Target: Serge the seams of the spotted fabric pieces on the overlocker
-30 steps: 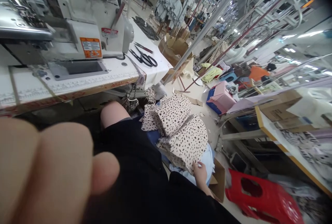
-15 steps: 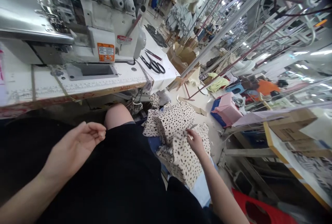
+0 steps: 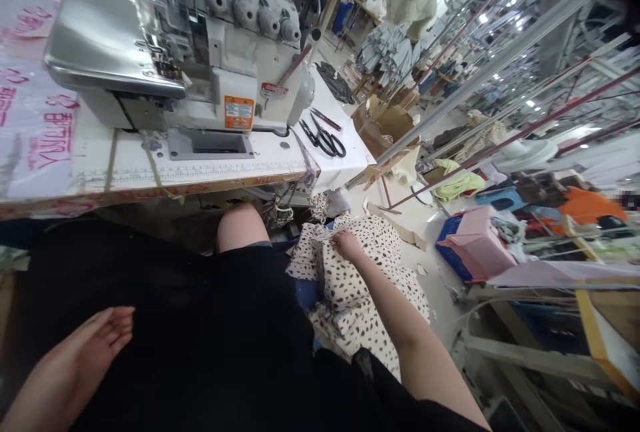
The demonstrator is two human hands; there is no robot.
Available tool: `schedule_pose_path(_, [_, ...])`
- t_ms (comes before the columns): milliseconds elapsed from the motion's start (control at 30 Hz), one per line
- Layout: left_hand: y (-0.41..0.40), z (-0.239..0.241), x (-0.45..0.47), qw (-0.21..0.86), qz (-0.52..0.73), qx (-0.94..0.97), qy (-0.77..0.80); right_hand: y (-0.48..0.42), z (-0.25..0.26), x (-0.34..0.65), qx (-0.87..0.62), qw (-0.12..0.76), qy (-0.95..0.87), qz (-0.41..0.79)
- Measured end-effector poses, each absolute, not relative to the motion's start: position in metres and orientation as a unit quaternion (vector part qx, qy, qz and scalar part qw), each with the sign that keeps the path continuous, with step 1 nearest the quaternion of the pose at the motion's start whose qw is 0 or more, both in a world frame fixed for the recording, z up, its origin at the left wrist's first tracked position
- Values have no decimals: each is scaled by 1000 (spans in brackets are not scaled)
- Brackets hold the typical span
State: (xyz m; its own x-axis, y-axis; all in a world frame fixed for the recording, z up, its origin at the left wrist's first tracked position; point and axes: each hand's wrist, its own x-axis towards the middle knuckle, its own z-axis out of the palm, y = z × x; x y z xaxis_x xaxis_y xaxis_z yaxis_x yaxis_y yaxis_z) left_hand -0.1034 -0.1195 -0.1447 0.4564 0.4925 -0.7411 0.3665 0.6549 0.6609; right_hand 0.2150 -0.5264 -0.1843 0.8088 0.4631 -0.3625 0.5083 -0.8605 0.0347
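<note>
My right hand (image 3: 347,246) reaches down to a pile of cream fabric with dark spots (image 3: 373,285) beside my right leg. Its fingers are curled closed on the upper edge of a spotted fabric piece; the fingertips are partly hidden. Low over my black-clad lap, my left hand (image 3: 83,362) is loosely cupped, palm facing inward, and holds nothing. An overlock sewing machine (image 3: 235,52) stands on the white table in front of me.
Black scissors (image 3: 325,139) and a dark red-handled tool (image 3: 326,119) lie at the table's right end. Printed plastic sheeting (image 3: 37,99) covers the left. Beyond the pile are a cardboard box (image 3: 383,127), a pink-draped blue bin (image 3: 475,242) and slanting metal poles.
My right hand has moved forward from the nearer fabric to the farther part of the pile. My left hand has dropped down and left. The view has shifted left.
</note>
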Motion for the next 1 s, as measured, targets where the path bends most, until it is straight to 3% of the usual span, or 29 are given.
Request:
schedule_pose_path(100, [-129,-134,-86,764,36,351,540,-530,-184,213,948,75,251,-181])
schedule_pose_path(500, [-144,-140,-66,783,1,388,486,-541,-178,201,958,40,218,-180])
schedule_pose_path(833, [-148,-136,-80,777,8,390,494,-558,-128,186,961,-37,192,-198])
schedule_pose_path(1000, [-151,-119,-72,736,24,549,395,-567,-90,174,963,-116,96,-224])
